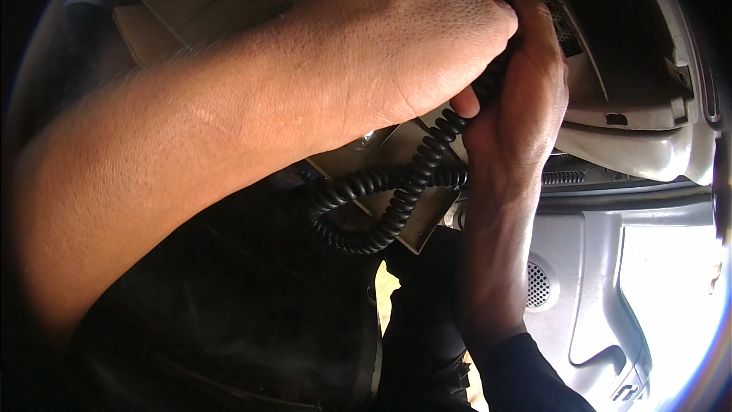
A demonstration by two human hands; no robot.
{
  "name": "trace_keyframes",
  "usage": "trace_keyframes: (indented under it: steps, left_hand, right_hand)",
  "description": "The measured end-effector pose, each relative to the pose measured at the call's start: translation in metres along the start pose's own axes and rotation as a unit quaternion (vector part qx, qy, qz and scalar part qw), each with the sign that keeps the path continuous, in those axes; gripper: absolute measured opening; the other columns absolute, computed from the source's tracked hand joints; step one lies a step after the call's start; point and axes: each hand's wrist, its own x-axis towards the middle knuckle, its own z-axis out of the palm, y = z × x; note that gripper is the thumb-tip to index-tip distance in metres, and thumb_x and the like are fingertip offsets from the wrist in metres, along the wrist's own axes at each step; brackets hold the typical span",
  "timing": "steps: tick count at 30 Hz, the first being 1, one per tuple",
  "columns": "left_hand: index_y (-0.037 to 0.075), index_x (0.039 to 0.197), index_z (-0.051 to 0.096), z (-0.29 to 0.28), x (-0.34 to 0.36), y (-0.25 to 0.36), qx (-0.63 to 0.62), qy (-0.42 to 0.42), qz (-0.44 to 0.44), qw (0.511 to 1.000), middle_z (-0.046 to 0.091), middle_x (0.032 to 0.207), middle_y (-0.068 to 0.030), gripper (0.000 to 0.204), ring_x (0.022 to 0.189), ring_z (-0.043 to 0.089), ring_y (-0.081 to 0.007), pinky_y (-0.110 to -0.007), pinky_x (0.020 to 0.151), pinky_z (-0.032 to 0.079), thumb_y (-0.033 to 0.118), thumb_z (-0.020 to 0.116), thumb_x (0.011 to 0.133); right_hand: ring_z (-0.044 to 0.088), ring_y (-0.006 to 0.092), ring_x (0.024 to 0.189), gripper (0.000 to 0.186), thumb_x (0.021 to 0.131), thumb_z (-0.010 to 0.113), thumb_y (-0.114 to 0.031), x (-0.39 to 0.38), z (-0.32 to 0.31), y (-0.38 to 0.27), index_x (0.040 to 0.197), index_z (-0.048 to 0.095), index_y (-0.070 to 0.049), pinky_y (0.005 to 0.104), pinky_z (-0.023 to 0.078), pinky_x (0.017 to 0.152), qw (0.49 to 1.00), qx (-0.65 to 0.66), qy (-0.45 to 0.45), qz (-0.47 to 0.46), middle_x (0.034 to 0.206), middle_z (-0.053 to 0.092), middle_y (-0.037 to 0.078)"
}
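Observation:
A black coiled cord (pixel 366 183) hangs in a loop below my hands. Its upper end runs up into the gap between them. My left hand (pixel 427 38) reaches across from the left with its fingers curled closed at the top of the view. What those fingers pinch is hidden behind the hand. My right hand (pixel 530 95) comes up from below and is wrapped around the dark upper part of the cord. The fingertips of both hands meet near the top edge, close to a dark mesh surface (pixel 563 27).
This is a vehicle's interior. A grey door panel (pixel 579 275) with a round speaker grille (pixel 538 285) stands at the right, beside a bright opening. Light grey trim (pixel 625 149) lies above it. Brown cardboard-like panels (pixel 198 0) are behind my left arm, and a dark seat-like surface (pixel 229 305) is below.

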Motion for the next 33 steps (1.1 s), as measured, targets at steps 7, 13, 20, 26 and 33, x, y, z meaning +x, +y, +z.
trace_keyframes:
  steps: [7,13,20,26,33]
  left_hand:
    - [-0.008,0.122,0.063,-0.014,0.007,-0.015,-0.069,-0.058,0.009,0.996,0.064,0.079,-0.0029,0.037,0.071,0.067,-0.0077,-0.022,0.053,0.049,0.023,0.045,0.11]
    - [-0.005,0.107,0.065,-0.007,0.009,0.022,0.011,-0.013,-0.121,0.992,0.063,0.075,-0.0035,0.034,0.07,0.067,-0.009,-0.022,0.053,0.048,0.023,0.046,0.109]
    - [-0.002,0.103,0.065,-0.018,0.005,0.019,-0.071,-0.048,-0.145,0.986,0.061,0.071,-0.0052,0.036,0.069,0.068,-0.0118,-0.025,0.052,0.048,0.027,0.045,0.106]
    - [-0.003,0.118,0.064,-0.027,0.003,0.034,-0.132,-0.045,-0.216,0.967,0.062,0.07,-0.0063,0.039,0.069,0.069,-0.0127,-0.025,0.051,0.048,0.028,0.044,0.106]
    - [-0.004,0.13,0.061,-0.005,-0.003,0.007,-0.011,0.0,-0.062,0.998,0.061,0.069,-0.005,0.042,0.071,0.07,-0.012,-0.024,0.05,0.048,0.026,0.043,0.107]
  right_hand:
    - [0.07,0.0115,0.078,0.031,0.109,0.053,-0.025,-0.001,0.003,-0.001,0.121,0.07,-0.003,0.0231,0.056,0.063,1.0,0.008,-0.017,0.01,0.101,0.075,0.006]
    - [0.055,0.0167,0.042,0.029,0.11,0.046,-0.023,-0.017,0.036,-0.03,0.112,0.062,0.001,0.0266,0.038,0.029,0.988,0.112,0.01,0.102,0.078,0.068,0.016]
    - [0.053,0.016,0.041,0.028,0.109,0.049,-0.022,-0.01,0.039,-0.039,0.107,0.064,0.001,0.0262,0.038,0.03,0.982,0.113,0.054,0.144,0.076,0.066,0.011]
    - [0.07,0.0124,0.08,0.028,0.107,0.056,-0.024,-0.008,0.029,-0.008,0.12,0.07,-0.003,0.0243,0.056,0.065,0.998,0.04,0.03,0.042,0.103,0.075,0.006]
    - [0.071,0.0138,0.087,0.026,0.107,0.059,-0.023,0.001,0.003,-0.002,0.118,0.071,-0.003,0.0261,0.057,0.072,1.0,0.016,-0.003,0.019,0.104,0.075,0.006]
